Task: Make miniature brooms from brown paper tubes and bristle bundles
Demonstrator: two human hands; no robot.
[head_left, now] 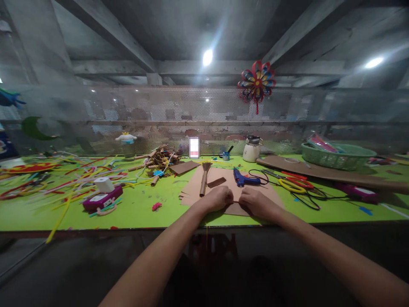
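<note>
The left hand and right hand pinch a thin brown strip between them, with a blue glue gun just beyond them.

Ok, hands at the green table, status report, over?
Left hand, right hand: both pinching a thin brown strip. Strip over brown sheet. Blue glue gun lies just beyond.

Bright green tabletop, thick with craft clutter.
Taking the brown cardboard sheet as the clock's centre: coloured strips sprawl towards ten, a purple box and pink scrap sit at nine, a small blue jar at twelve, a white jar at one, a long brown board at two.
</note>
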